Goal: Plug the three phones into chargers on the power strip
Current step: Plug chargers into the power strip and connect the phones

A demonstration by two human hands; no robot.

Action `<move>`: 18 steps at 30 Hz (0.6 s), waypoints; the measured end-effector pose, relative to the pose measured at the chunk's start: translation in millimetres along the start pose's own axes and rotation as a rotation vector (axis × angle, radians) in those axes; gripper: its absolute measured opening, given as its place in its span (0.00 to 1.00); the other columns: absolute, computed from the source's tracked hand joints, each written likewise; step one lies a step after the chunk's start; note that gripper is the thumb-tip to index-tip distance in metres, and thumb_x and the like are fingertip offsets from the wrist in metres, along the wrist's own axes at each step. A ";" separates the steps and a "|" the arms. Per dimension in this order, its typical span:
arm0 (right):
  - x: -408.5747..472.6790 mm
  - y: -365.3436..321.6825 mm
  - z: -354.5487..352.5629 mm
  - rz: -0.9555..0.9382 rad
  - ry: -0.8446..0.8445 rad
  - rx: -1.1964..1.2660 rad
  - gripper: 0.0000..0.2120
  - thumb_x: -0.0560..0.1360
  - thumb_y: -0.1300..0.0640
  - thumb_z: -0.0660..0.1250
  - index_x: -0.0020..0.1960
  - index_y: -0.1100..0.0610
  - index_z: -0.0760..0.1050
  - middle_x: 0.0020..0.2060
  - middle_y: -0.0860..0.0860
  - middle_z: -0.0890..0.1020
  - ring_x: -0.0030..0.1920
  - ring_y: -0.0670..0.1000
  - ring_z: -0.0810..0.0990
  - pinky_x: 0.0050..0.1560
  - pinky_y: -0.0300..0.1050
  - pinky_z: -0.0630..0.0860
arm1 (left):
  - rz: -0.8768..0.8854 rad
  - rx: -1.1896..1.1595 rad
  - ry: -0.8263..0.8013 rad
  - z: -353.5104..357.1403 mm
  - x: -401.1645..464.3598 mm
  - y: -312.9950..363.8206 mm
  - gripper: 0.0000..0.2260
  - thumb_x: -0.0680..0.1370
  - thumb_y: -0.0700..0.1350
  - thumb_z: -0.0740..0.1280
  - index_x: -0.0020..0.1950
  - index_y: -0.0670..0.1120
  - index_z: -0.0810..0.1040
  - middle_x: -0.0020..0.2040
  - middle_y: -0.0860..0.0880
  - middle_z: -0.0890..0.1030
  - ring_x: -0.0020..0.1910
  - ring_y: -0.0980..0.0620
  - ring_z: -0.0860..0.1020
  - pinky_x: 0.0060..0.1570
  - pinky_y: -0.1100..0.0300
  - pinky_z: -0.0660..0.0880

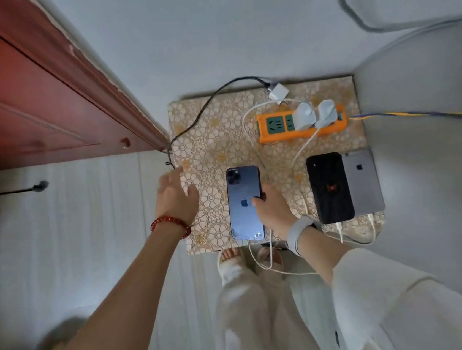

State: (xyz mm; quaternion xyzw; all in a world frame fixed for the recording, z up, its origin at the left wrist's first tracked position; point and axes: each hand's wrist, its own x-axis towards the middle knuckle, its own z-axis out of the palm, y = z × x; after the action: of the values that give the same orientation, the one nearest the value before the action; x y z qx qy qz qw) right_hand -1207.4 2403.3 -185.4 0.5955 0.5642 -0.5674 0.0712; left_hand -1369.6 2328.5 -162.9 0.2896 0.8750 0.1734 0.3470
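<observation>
A blue phone (244, 203) lies face down on the small patterned table (208, 137). My right hand (271, 209) grips its right edge, thumb on its back. A white cable runs from its near end. A black phone (329, 188) and a grey phone (363, 182) lie side by side at the right, each with a white cable at its near end. The orange power strip (301, 123) at the back holds two white chargers (315, 113). A third white charger (278, 92) lies behind it. My left hand (176, 197) hovers with loose fingers over the table's left edge.
A dark cable (202, 109) crosses the table's back left corner and drops off its left edge. A red wooden door (27, 91) stands to the left. The strip's yellow-purple cord (418, 114) leads off right. My legs and feet (230, 258) stand at the table's near edge.
</observation>
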 end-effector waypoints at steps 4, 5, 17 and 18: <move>16.9 14.0 1.4 -0.073 0.103 -0.227 0.07 0.76 0.60 0.60 0.44 0.64 0.71 0.36 0.58 0.75 0.36 0.57 0.72 0.35 0.44 0.65 | 0.088 0.112 -0.007 11.2 48.4 -0.8 0.26 0.77 0.42 0.59 0.73 0.42 0.55 0.75 0.41 0.54 0.72 0.40 0.57 0.70 0.45 0.60; 17.1 15.4 0.9 -0.086 0.131 -0.304 0.08 0.75 0.58 0.62 0.43 0.63 0.72 0.37 0.58 0.76 0.38 0.58 0.73 0.36 0.44 0.66 | 0.094 0.147 -0.016 13.0 57.6 1.3 0.27 0.77 0.43 0.59 0.73 0.43 0.52 0.76 0.42 0.51 0.74 0.41 0.54 0.70 0.44 0.59; -8.2 -12.4 -30.8 -0.520 0.376 -0.444 0.11 0.77 0.60 0.56 0.55 0.60 0.75 0.46 0.54 0.81 0.42 0.55 0.80 0.39 0.46 0.76 | 0.288 0.145 0.118 16.4 83.3 9.2 0.12 0.78 0.45 0.59 0.57 0.41 0.74 0.51 0.40 0.79 0.52 0.40 0.76 0.49 0.48 0.74; -10.4 -20.0 -37.4 -0.624 0.405 -0.430 0.11 0.77 0.61 0.56 0.54 0.60 0.75 0.45 0.55 0.81 0.41 0.55 0.80 0.38 0.46 0.77 | 0.339 0.081 0.136 12.3 72.7 10.7 0.11 0.78 0.45 0.59 0.56 0.41 0.76 0.49 0.40 0.80 0.49 0.41 0.77 0.46 0.50 0.75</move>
State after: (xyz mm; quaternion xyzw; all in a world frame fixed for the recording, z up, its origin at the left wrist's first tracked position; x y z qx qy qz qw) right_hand -1197.3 2431.3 -153.5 0.4672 0.8254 -0.3028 -0.0934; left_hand -1399.8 2383.6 -202.9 0.4345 0.8413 0.2132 0.2408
